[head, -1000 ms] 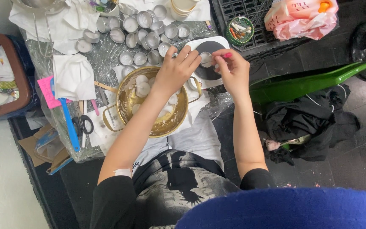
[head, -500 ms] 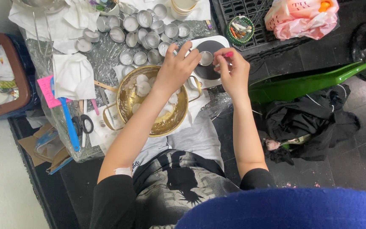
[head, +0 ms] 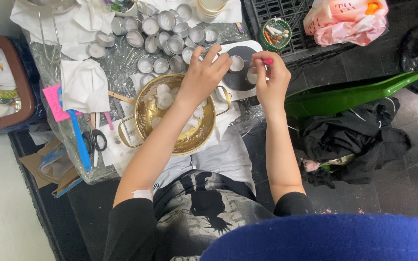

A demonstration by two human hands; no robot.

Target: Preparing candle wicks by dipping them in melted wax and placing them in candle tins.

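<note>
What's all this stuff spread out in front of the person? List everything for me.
small round tins: many, silver, clustered on the foil-covered surface above the pot
pot: one, brass-coloured with two handles, on the lap edge, holding white chunks
hotplate: one, white with a dark disc, right of the pot, two tins on it
paper towels: several, white, left side
scissors: one pair, black handles, left of the pot
spatula: one, blue, beside the scissors
crate: one, black, top right
plastic bag: one, pink, on the crate
scooter: one, green, right
left hand: over the pot rim, fingers at a tin
right hand: pinching a thin pink-tipped tool
</note>
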